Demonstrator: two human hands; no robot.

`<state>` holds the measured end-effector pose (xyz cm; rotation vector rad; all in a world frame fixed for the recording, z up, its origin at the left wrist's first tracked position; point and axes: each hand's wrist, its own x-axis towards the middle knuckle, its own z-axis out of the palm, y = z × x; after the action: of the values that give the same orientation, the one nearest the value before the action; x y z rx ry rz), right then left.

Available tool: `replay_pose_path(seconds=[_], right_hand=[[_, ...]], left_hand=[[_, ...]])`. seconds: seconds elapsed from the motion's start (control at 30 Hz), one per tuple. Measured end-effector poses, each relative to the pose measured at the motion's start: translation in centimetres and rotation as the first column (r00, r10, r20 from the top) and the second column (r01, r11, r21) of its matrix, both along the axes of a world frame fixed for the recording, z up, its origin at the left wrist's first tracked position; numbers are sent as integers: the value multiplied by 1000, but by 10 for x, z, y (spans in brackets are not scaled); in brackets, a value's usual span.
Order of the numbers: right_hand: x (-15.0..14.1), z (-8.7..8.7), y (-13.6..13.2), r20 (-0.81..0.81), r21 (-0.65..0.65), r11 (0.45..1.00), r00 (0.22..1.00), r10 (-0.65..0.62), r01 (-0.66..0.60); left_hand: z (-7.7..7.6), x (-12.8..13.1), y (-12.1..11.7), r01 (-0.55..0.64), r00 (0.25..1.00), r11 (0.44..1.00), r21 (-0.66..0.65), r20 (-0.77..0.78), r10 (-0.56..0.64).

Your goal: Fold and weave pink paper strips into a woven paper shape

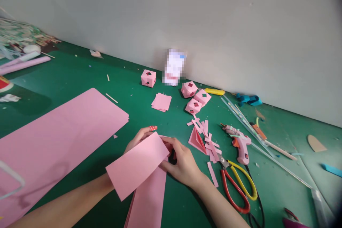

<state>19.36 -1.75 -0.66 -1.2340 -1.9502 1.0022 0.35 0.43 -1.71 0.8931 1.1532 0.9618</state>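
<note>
Between my two hands is a pink paper strip (139,165), tilted up toward me. My left hand (141,136) is closed around its far side, mostly hidden behind the paper; a red patterned wrap or nail shows on one finger. My right hand (181,160) pinches the strip's right end, thumb below and fingers curled above. Beneath them lie long pink paper strips (151,199) on the green table. Beyond my hands sits a small stack of pink paper squares (161,102). Right of my right hand are a folded pink paper piece (197,139) and narrow paper offcuts (211,146).
Large pink sheets (66,142) cover the left. Pink paper polyhedra (148,78) with diamond holes stand near the wall, by a blurred phone (174,67). At right lie red-and-yellow-handled scissors (236,185), a pink glue gun (240,142), glue sticks (280,167) and a yellow cutter (215,92).
</note>
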Motion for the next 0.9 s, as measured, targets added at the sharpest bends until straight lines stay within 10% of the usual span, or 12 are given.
replay_pose_path(seconds=[0.47,0.9], right_hand=[[6,-18,5,-171,-270,872,871,-461,408],[1,-19,9,-285,-234,866,821,-495,441]], left_hand=[[14,-8,-6,298,943,925,234,-221,-248],[24,-5,-9,262,958,951,166,-165,-235]])
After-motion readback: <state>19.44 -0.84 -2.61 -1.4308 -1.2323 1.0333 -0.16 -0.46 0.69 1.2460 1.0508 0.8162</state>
